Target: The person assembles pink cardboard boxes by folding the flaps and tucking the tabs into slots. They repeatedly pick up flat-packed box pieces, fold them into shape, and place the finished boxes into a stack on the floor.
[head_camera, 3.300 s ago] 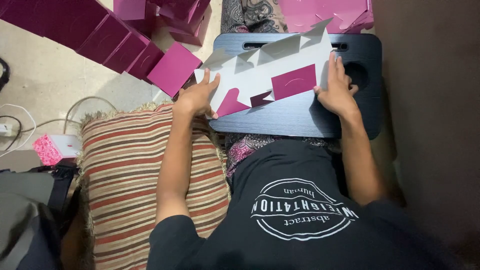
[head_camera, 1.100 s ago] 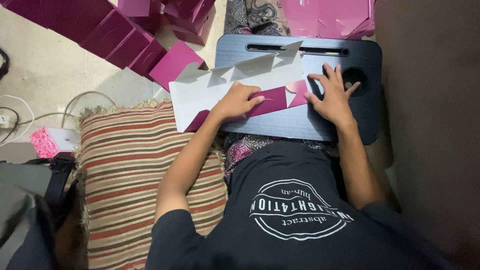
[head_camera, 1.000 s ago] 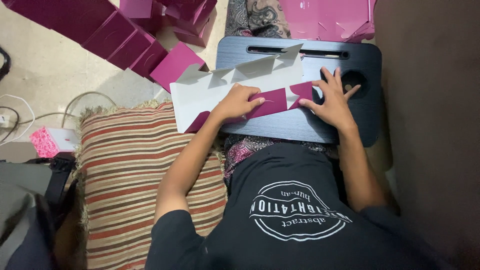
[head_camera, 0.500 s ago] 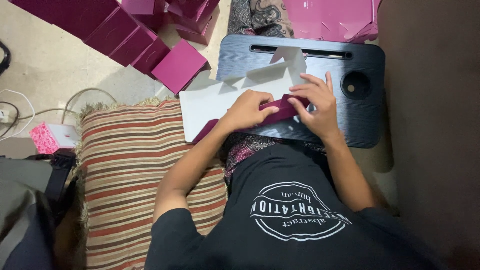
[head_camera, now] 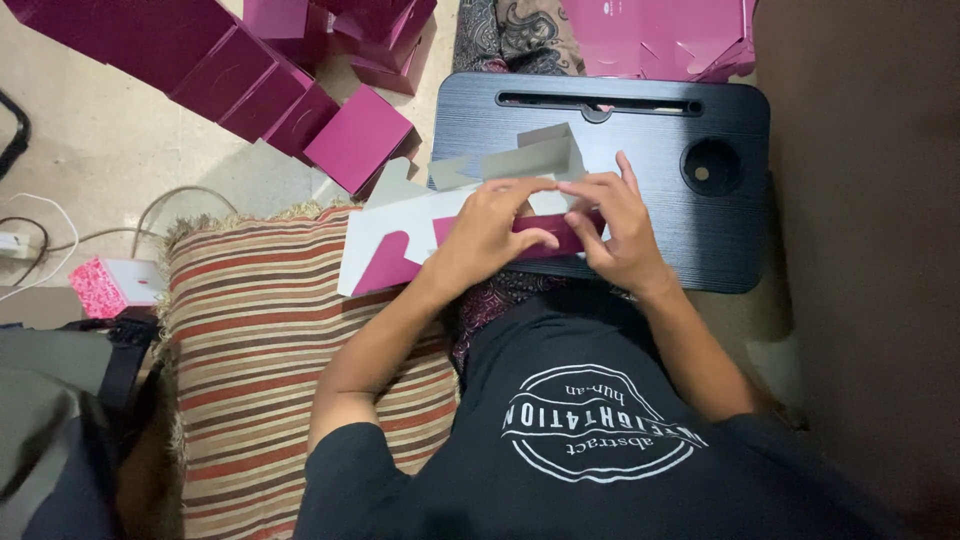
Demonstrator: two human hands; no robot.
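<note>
Cardboard box blank [head_camera: 400,240] pinched by both hands [head_camera: 555,225] over black lap tray [head_camera: 720,240]; striped cushion [head_camera: 260,340] beside.

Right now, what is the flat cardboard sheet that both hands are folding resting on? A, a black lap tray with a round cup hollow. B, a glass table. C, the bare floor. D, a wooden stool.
A: the left hand and right hand press the cardboard sheet onto a black lap tray with a round hollow at its right end; the sheet's left part hangs over a striped cushion.
</note>
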